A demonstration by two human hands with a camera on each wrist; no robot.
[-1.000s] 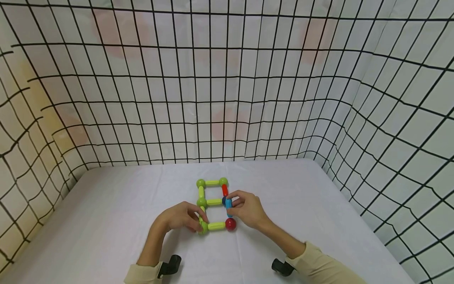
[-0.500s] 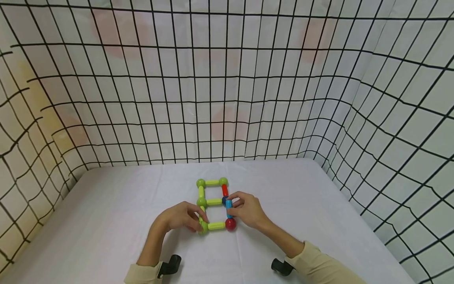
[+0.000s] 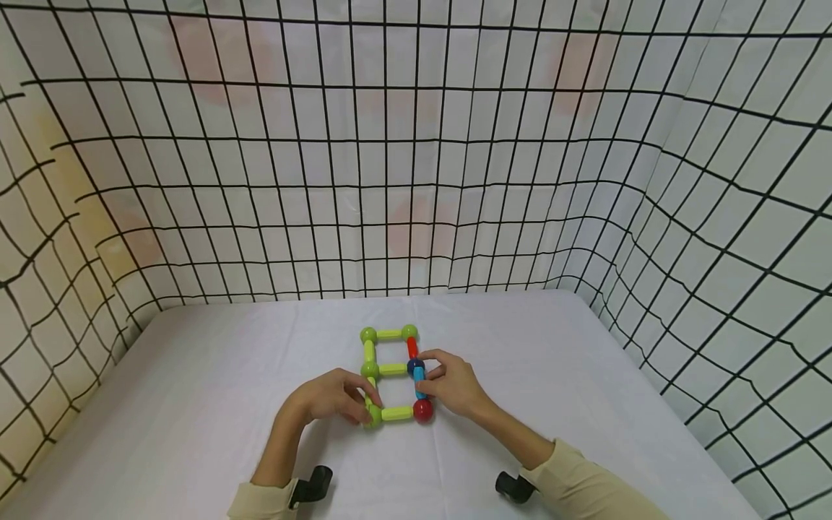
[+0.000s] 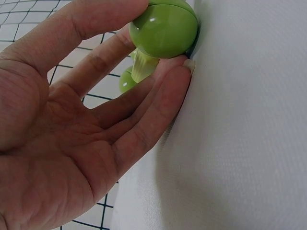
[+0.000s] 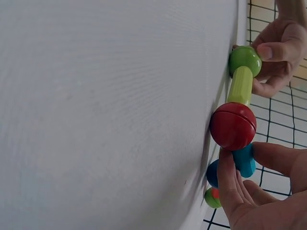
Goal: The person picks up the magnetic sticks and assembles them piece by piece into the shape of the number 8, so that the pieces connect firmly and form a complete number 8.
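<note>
A flat ladder-shaped frame of balls and short rods lies on the white table. My left hand [image 3: 333, 397] holds the near-left green ball [image 4: 165, 29], thumb on one side and fingers on the other. The right hand [image 3: 457, 384] pinches a light blue rod [image 3: 419, 383] between thumb and fingers. That rod lies in line between a dark blue ball [image 3: 416, 366] and a red ball [image 3: 423, 411], and seems to meet both. A yellow-green rod [image 5: 241, 86] links the red ball to the held green ball. A red rod [image 3: 412, 348] runs from the dark blue ball to the far-right green ball [image 3: 409, 331].
The white-covered table [image 3: 552, 347] extends around the frame. Black netting [image 3: 416, 159] hangs before white walls at the back and sides. A black wrist-camera mount [image 3: 313, 484] sits at the left cuff, another [image 3: 516, 487] at the right.
The right hand has shifted the light blue rod slightly, and the dark blue ball now shows more fully, in line with the rod's far end. The left hand has stayed in place.
</note>
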